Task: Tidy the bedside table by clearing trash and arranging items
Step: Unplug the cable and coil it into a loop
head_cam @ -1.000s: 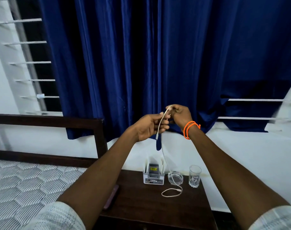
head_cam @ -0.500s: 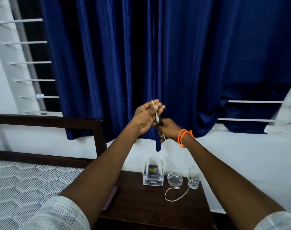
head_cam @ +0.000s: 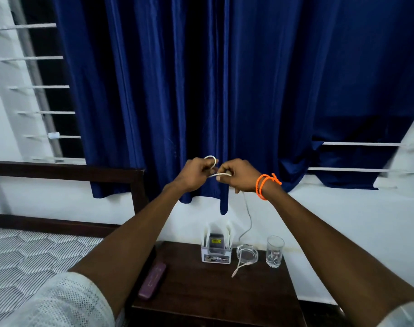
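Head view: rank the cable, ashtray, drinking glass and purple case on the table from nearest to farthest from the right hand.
From the right hand:
1. Cable, held in it.
2. Ashtray and drinking glass, below on the table; too close to call.
3. Purple case, front left edge.

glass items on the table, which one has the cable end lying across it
The low glass ashtray; the white cable crosses it. The tall drinking glass stands apart, untouched.

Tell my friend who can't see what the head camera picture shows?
Two hands, the left hand and right hand, hold a white cable up in front of a blue curtain, coiling it. Its loose end trails down to the bedside table, near a glass ashtray and a drinking glass.
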Action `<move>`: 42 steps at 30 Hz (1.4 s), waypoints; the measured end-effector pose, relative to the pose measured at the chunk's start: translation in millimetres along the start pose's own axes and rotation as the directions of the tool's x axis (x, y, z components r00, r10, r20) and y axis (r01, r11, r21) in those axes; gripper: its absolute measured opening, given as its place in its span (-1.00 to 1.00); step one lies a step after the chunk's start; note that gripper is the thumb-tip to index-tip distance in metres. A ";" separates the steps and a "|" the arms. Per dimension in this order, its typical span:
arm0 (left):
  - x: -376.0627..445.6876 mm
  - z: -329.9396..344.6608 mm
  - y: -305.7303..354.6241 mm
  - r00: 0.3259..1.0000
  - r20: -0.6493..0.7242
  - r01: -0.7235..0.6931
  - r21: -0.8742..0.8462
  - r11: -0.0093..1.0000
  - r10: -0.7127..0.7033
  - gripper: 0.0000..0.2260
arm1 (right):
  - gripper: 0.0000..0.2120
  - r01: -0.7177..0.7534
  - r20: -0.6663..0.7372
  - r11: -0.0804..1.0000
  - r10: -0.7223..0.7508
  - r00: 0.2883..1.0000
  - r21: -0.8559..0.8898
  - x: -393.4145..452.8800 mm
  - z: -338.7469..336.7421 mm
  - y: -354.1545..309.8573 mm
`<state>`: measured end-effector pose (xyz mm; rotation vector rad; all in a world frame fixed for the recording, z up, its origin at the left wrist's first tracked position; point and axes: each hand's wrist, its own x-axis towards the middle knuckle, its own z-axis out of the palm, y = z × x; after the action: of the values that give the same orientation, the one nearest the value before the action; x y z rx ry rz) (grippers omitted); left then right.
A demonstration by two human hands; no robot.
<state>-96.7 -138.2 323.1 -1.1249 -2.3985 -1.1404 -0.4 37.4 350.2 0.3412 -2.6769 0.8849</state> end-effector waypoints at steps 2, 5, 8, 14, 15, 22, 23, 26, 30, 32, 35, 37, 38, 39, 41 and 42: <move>-4.9 3.2 -2.2 0.999 0.025 0.040 -0.115 0.993 -0.038 -0.86 | -0.97 0.025 -0.031 0.999 -0.026 0.999 -0.030 2.9 -11.7 -1.9; -13.0 6.3 7.1 0.992 0.069 0.129 -0.440 0.889 -0.110 -0.83 | -0.97 0.043 -0.050 0.999 -0.044 0.998 -0.016 8.9 -26.9 -1.7; -17.3 4.5 19.7 0.977 0.141 0.210 -0.549 0.809 -0.158 -0.76 | -0.93 0.071 -0.086 0.997 -0.070 0.994 0.007 14.0 -35.9 -0.5; -15.6 1.2 34.2 0.946 0.276 0.322 -0.738 0.594 -0.169 -0.66 | -0.96 0.108 -0.178 0.991 -0.093 0.980 0.073 23.7 -37.9 12.5; -14.6 -0.4 36.6 0.948 0.275 0.317 -0.764 0.562 -0.161 -0.68 | -0.96 0.103 -0.186 0.988 -0.081 0.979 0.116 23.6 -36.1 14.4; -2.6 -2.2 53.3 0.971 0.207 0.228 -0.953 0.200 -0.122 -0.79 | -0.94 0.100 -0.266 0.899 0.019 0.964 0.426 23.1 -3.9 24.7; -1.1 -2.9 55.8 0.976 0.186 0.202 -0.969 0.144 -0.116 -0.80 | -0.96 0.090 -0.265 0.890 0.036 0.964 0.446 22.8 1.3 25.2; 4.5 -5.7 61.1 0.983 0.129 0.139 -0.988 0.073 -0.128 -0.78 | -0.90 0.022 -0.223 0.850 0.113 0.968 0.527 19.2 17.2 28.0; 11.3 -4.7 63.3 0.973 0.025 0.050 -0.994 0.101 -0.229 -0.70 | -0.88 -0.106 -0.075 0.785 0.191 0.979 0.611 7.0 35.8 26.5; 15.5 -3.3 60.0 0.958 -0.024 0.011 -0.993 0.118 -0.287 -0.69 | -0.85 -0.173 0.021 0.779 0.201 0.979 0.603 -1.0 44.5 23.4; 19.6 -2.5 49.5 0.939 -0.093 -0.004 -0.966 0.259 -0.331 -0.73 | -0.84 -0.227 0.132 0.832 0.185 0.974 0.507 -10.7 51.8 18.2; 19.7 -2.2 40.5 0.937 -0.129 0.033 -0.893 0.449 -0.325 -0.75 | -0.87 -0.203 0.155 0.887 0.151 0.976 0.415 -14.2 48.9 12.8; 19.2 -1.6 36.2 0.941 -0.141 0.057 -0.831 0.554 -0.308 -0.76 | -0.87 -0.176 0.147 0.909 0.129 0.981 0.378 -14.7 45.2 9.4; 18.1 -1.6 31.3 0.948 -0.145 0.082 -0.753 0.653 -0.285 -0.76 | -0.86 -0.148 0.128 0.927 0.110 0.986 0.345 -14.6 39.8 5.7; 14.4 -1.5 23.0 0.968 -0.110 0.118 -0.594 0.796 -0.226 -0.78 | -0.82 -0.103 0.063 0.955 0.089 0.994 0.280 -11.7 27.1 1.0; 11.9 -2.0 19.3 0.977 -0.077 0.130 -0.529 0.839 -0.201 -0.80 | -0.83 -0.082 0.028 0.966 0.078 0.997 0.246 -9.7 20.4 -0.1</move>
<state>-90.6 -125.7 341.1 -0.9447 -2.1722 -1.9468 4.3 26.2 331.2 0.2980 -2.6150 1.2512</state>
